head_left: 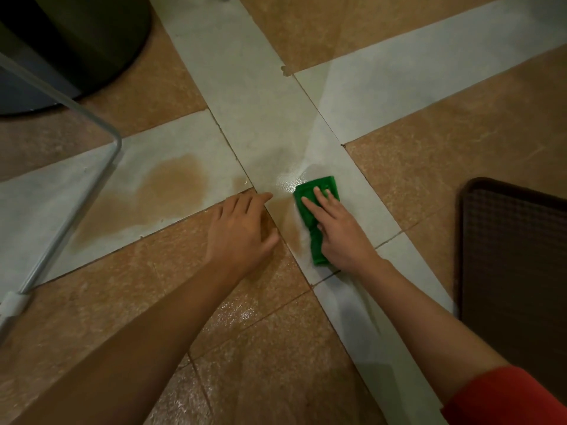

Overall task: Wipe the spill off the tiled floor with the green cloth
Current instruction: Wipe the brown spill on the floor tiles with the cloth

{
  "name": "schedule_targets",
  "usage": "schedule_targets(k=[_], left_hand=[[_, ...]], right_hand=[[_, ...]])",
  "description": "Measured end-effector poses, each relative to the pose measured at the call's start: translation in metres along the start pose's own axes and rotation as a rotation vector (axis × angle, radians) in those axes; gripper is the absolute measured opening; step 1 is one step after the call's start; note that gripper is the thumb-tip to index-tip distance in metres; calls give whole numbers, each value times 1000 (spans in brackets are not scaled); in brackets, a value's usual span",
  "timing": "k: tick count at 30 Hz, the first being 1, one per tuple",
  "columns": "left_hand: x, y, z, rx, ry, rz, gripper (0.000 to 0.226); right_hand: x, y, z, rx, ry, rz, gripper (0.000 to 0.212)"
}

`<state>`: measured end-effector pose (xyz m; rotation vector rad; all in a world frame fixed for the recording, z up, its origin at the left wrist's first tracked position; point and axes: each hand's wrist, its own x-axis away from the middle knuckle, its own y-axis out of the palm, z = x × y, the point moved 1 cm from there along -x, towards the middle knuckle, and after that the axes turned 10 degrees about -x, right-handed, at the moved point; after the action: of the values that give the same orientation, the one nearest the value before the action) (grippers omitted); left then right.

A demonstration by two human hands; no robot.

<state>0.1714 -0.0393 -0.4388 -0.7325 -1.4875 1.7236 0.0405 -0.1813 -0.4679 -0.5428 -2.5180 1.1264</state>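
text: none readable | green folded cloth (325, 183): no print or label shows | brown-and-grey tiled floor (429, 185): no marks to read | dark brown ribbed mat (515, 256): no lettering shows

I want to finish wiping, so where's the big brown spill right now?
In the head view, the brown spill lies on the pale tile left of the left hand, beside the metal frame.

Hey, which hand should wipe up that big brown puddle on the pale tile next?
Probably the right hand: it presses the green cloth flat. The left hand lies nearer the spill but holds nothing, resting on the floor.
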Motion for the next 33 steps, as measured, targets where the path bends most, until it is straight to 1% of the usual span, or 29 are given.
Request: schedule_targets(k=[3,5,9,11,12,13,15,17,18,20,22,24,26,28,31,33], left_hand=[[0,-1,-3,-20,10,-4,57],[-1,-4,-1,-24,7,-9,57],[-3,-9,1,-2,0,-3,56],[1,-8,0,-1,-2,1,55],[3,-7,-2,-11,-1,-5,56],[6,-6,-5,-24,-1,-13,56],[8,-5,-13,-42,-11,-22,57],[9,-7,-19,-45,-31,-19,57],[8,-8,-19,-45,-39,-15,57],[7,-10,-16,-42,-44,-17,57],[6,-9,-8,-35,-27,-19,58],[7,-7,-1,-32,-1,-19,56],[9,-5,3,-35,21,-27,56],[11,-5,3,-40,41,-42,56],[10,-6,-1,-34,41,-66,57],[9,-7,-6,-30,15,-70,58]], right_hand=[[-24,-4,-7,26,143,22,71],[-36,-4,-19,39,174,19,75],[-13,13,-29,5,-1,-33,74],[8,19,-22,-34,-58,-5,69],[13,20,-16,-40,-52,17,67],[13,18,-12,-41,-24,42,65],[3,15,-11,-62,99,85,64],[-10,14,-19,-85,215,111,68],[-14,14,-24,-81,235,115,70],[-11,17,-32,-73,183,80,70],[4,23,-33,-75,72,47,65],[20,28,-29,-94,-15,35,59],[26,29,-21,-95,-50,46,53],[16,29,-19,-97,0,80,51],[-3,31,-28,-60,130,69,53],[-3,34,-36,-31,113,48,54]])
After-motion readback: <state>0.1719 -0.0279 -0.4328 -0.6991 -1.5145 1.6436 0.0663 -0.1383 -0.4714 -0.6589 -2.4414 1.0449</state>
